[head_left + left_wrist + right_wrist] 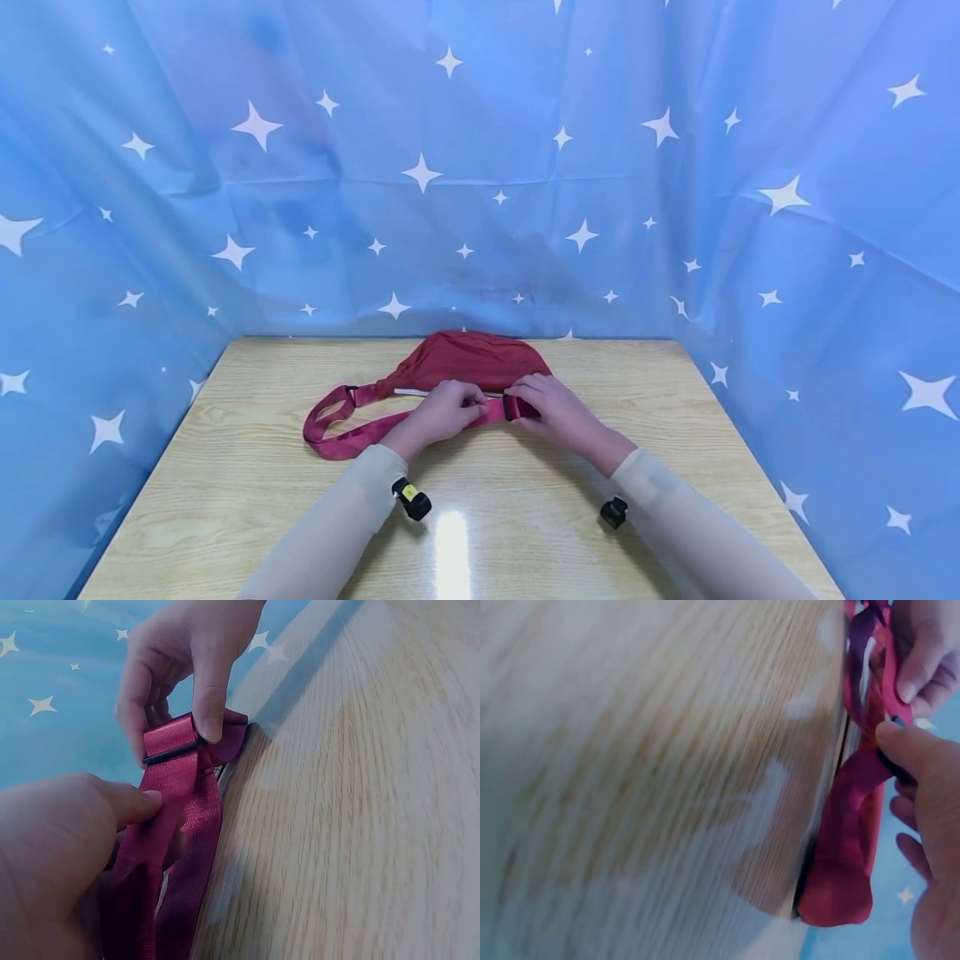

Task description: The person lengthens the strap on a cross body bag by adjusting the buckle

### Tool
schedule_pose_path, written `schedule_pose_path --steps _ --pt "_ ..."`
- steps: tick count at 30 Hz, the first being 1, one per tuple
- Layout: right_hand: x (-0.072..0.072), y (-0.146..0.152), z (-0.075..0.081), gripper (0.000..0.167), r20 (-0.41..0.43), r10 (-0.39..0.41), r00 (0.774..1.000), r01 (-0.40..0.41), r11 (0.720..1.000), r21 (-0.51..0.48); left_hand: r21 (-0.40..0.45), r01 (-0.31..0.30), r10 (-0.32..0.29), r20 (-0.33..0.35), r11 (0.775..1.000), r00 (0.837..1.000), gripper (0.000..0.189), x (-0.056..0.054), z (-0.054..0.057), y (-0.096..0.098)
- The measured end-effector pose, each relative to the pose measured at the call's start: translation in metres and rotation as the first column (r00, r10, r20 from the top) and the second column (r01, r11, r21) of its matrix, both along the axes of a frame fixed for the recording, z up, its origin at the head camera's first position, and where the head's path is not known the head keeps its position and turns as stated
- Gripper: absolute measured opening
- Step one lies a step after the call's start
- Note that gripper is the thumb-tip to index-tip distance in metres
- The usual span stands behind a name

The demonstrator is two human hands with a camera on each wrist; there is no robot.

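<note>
With the red waist bag (472, 360) just below the head view's centre, the left hand (448, 410) pinches the strap (348, 445) and the right hand (558, 412) grips it beside the black slider (171, 754), where untwisted, flat handling should ease adjustment.

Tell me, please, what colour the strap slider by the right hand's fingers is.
The strap slider is black; the left wrist view shows it best.
</note>
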State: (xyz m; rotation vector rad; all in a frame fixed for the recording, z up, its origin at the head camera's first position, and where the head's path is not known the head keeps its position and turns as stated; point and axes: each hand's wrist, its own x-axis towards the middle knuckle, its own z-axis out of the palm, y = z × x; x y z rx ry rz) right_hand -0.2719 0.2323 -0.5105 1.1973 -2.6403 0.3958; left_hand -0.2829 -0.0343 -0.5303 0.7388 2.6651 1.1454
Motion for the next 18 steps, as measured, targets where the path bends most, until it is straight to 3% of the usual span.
schedule_pose_path --steps 9,18 --pt "-0.001 -0.005 -0.003 0.051 -0.015 0.003 1.0 -0.002 0.999 0.034 -0.007 0.032 -0.032 -0.025 0.999 0.999 0.008 0.002 0.005 0.008" --pt "-0.001 -0.009 0.0 0.051 -0.037 0.005 0.999 -0.004 0.999 0.035 0.002 0.01 -0.01 -0.024 1.0 1.0 0.008 0.0 0.006 0.013"
